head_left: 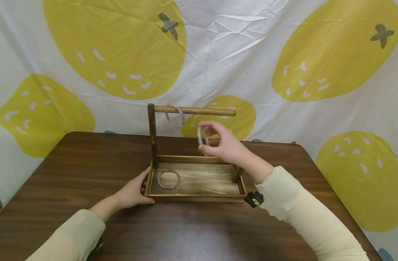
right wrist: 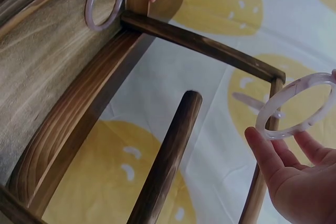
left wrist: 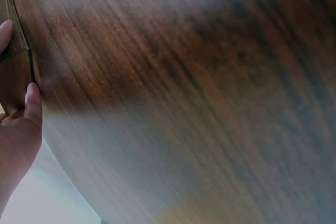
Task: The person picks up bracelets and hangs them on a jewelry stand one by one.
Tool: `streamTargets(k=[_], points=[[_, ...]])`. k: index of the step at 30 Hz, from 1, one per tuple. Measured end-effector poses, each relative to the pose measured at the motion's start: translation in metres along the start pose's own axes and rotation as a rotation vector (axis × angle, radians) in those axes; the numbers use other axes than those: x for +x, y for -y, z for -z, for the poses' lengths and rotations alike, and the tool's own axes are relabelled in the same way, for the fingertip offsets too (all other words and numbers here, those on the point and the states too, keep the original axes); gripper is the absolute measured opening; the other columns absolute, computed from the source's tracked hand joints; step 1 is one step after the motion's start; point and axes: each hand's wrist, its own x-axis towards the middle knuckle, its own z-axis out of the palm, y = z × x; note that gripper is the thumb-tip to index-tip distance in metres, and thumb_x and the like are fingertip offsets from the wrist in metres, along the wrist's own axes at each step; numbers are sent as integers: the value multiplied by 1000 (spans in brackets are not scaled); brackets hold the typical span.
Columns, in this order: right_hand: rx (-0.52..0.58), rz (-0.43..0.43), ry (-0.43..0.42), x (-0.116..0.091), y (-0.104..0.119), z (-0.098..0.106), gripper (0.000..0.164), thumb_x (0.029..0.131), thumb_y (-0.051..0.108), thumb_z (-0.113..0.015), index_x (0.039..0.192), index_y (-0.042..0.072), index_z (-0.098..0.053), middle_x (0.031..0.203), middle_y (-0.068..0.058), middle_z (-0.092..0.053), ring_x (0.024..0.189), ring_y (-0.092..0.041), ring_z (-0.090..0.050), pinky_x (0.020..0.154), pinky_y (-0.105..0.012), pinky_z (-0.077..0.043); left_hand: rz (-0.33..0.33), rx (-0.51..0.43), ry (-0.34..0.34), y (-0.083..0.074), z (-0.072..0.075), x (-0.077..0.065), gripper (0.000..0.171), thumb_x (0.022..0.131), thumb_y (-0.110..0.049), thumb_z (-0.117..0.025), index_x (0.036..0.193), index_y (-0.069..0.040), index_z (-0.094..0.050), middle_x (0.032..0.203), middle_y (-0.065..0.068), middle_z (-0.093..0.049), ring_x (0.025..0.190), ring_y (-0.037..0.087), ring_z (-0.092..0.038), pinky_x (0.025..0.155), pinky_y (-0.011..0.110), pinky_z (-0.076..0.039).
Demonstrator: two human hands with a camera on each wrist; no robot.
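A wooden display stand [head_left: 152,145] has a tray base, a tall left post and a bar across the top. My left hand [head_left: 131,192] grips the tray's left end, thumb at the front corner, fingers along the side. Between thumb and fingertips, my right hand [head_left: 226,145] pinches a pale translucent bangle [head_left: 199,136], just below the bar and apart from it. A second bangle [head_left: 182,117] hangs on the bar [head_left: 208,111] near the post. Flat in the tray's left part lies a third, pinkish bangle [right wrist: 89,11]. In the left wrist view, the left fingers touch the tray's side.
A short post [right wrist: 168,156] rises at the tray's right end, partly behind my right hand in the head view. The stand sits on a dark wood table [head_left: 192,232]. Behind it hangs a white cloth [head_left: 241,54] with yellow fruit prints.
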Motion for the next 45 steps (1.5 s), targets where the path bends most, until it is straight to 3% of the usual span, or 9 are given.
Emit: streamTargets(k=[13,24,33,45], points=[[-14,-50,-57,-3,-8,20,55,83,10,-67,132,2,-44,117,-17,-51,109,-30,-50,96,-44,-47,-4,-12,5,1,0,0,110,69,-12,-83,147,6,-7,125,33,-47,102,37,-59,84,43,-53],[37,-70,-111,-4,-17,32,53,83,4,-66,131,-1,-43,119,-22,-50,109,-31,-49,98,-46,-45,-1,-11,12,0,0,-1,110,69,-13,-82,147,6,-6,127,34,-45,103,38,-58,84,43,-52],[51,-89,-136,-7,-21,41,55,84,2,-64,133,-3,-40,123,-25,-46,115,-37,-45,101,-49,-42,0,-1,15,1,0,0,111,70,-14,-82,148,5,-6,128,34,-44,103,38,-59,83,42,-53],[51,-123,-168,-10,-28,51,55,85,3,-62,135,-1,-39,127,-25,-42,116,-35,-44,102,-49,-41,2,-5,13,0,0,0,111,70,-14,-82,148,5,-6,133,35,-40,106,40,-57,85,43,-52]])
